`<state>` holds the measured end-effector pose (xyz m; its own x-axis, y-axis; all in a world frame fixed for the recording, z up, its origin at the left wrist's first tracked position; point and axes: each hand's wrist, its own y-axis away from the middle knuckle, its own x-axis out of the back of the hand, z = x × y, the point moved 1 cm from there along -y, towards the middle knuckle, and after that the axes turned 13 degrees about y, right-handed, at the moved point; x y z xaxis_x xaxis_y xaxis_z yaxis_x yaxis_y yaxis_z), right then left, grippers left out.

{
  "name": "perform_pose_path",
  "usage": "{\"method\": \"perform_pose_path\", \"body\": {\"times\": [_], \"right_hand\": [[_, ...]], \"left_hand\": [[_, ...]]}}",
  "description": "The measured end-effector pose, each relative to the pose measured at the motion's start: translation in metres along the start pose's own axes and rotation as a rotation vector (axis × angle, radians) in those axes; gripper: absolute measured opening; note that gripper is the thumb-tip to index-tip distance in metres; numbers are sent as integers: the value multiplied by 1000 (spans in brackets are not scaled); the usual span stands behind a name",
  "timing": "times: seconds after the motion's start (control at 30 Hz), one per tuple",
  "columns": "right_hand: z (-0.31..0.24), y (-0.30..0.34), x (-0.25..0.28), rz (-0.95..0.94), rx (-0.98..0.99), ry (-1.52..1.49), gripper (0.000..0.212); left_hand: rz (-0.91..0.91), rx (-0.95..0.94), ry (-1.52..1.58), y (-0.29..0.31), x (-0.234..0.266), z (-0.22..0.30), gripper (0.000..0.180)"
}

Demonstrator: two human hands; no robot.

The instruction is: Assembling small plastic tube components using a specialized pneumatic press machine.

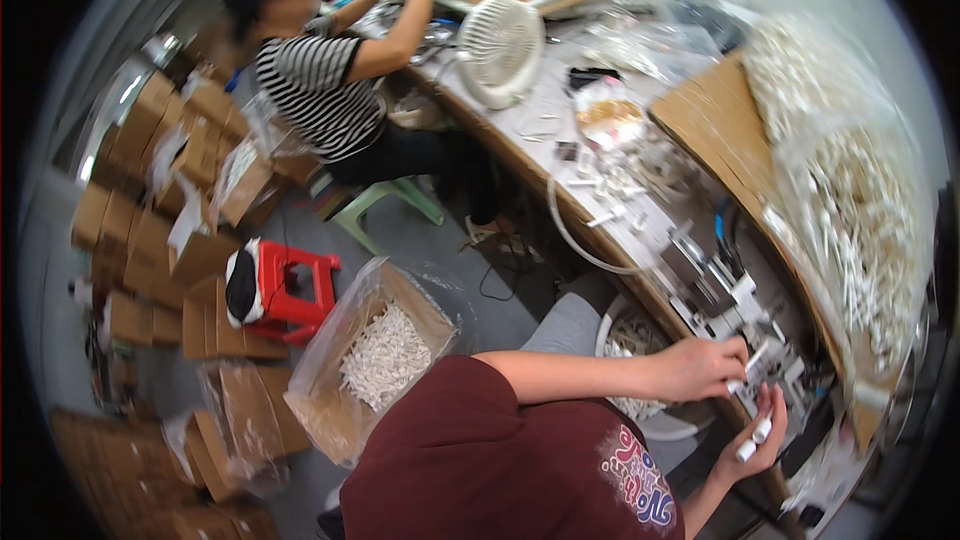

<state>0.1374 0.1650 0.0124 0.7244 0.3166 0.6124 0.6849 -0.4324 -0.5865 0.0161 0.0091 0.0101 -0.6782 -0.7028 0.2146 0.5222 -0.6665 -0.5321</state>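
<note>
My left hand [700, 370] reaches across to a small metal bench machine [715, 285], its fingers pinched on a small white plastic piece [736, 386]. Just nearer, my right hand [752, 448] is turned partly palm up, fingers curled round a couple of short white plastic tubes [746, 451]. The two hands are close together at the machine's front end, fingertips nearly meeting. Metal and white fittings of the machine lie right beyond the fingers. How the pieces fit the machine is too small to tell.
A cardboard sheet [720, 125] and a large clear bag of white parts [850, 210] flank the machine. Loose white pieces and a white fan [500, 50] are on the table. Below are a lined carton of parts [385, 360], a red stool [295, 285] and a seated co-worker [320, 90].
</note>
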Motion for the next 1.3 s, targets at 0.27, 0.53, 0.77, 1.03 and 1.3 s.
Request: {"method": "perform_pose_path", "body": {"times": [0.27, 0.53, 0.77, 1.03, 1.3], "right_hand": [[-10, -7, -8, -92, 32, -138, 23], [-20, -12, -3, -18, 89, 18, 34], [-26, -5, 0, 32, 48, 52, 21], [-18, 3, -3, 121, -28, -137, 16], [-16, 0, 5, 142, 104, 69, 29]], "left_hand": [[59, -88, -60, 6, -3, -8, 24], [103, -285, -458, 1, -9, -31, 16], [-42, -243, -501, -4, -14, -46, 22], [-185, -123, -572, -25, -11, -37, 21], [-184, -111, -497, -27, -11, -33, 19]]}}
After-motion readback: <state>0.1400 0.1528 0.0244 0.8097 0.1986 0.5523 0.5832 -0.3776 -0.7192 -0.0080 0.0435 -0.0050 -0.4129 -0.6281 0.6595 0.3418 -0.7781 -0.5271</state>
